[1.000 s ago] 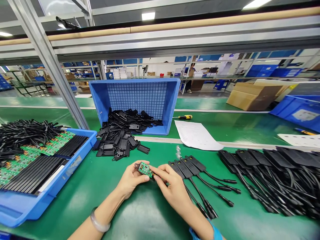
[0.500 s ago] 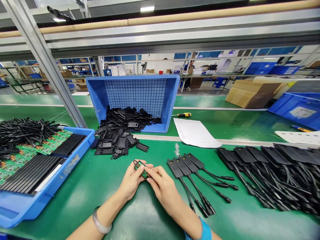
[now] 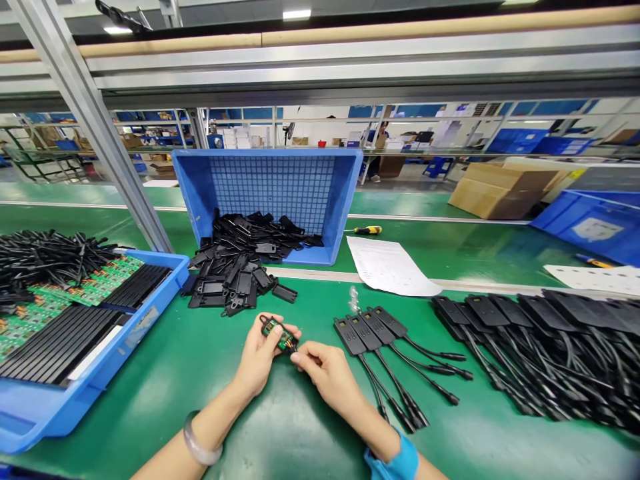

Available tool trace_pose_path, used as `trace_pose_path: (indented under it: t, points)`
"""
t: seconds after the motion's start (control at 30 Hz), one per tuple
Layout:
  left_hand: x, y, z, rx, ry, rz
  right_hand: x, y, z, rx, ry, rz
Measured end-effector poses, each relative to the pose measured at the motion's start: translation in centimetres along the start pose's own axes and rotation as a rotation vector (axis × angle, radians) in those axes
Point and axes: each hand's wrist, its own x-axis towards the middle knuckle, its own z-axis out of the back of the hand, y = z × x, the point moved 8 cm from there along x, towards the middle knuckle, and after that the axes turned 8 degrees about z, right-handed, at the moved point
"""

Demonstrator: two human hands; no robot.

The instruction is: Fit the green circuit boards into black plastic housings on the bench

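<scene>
Between my two hands is a green circuit board (image 3: 284, 340) set in a black plastic case (image 3: 265, 323) with a loop at its far end. My left hand (image 3: 257, 360) grips the case from the left, thumb on the board's edge. At the near end, where coloured wires show, my right hand (image 3: 323, 367) pinches the board's black cable (image 3: 293, 349) with thumb and forefinger; most of the cable is hidden. To the right lie several closed black cases with cables (image 3: 373, 333). A heap of black case halves (image 3: 240, 283) lies beyond my left hand.
A blue bin (image 3: 270, 193) lies on its side at the back, black parts spilling out. At left, a blue tray (image 3: 150, 320) holds circuit boards and cables. A paper sheet (image 3: 393, 267), a screwdriver (image 3: 367, 231) and a pile of cabled cases (image 3: 540, 347) are at right.
My right hand has shifted slightly down and away from the board, now at its wire end. My left hand has moved a little left and tilted the case, so more of the board shows.
</scene>
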Motion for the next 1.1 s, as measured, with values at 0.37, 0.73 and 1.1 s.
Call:
trace_pose_path:
  t: [0.37, 0.73, 1.1]
  points:
    - [-0.3, -0.4, -0.3, 0.007, 0.040, 0.081, 0.2, 0.0, -1.0, 0.163, 0.156, -0.030]
    - [-0.8, -1.5, -0.4, 0.224, -0.069, -0.128, 0.2, -0.8, -0.8, -0.133, 0.037, -0.089]
    - [0.5, 0.9, -0.4, 0.592, 0.044, 0.037, -0.2, 3.4, 1.4, -0.418, -0.040, 0.352]
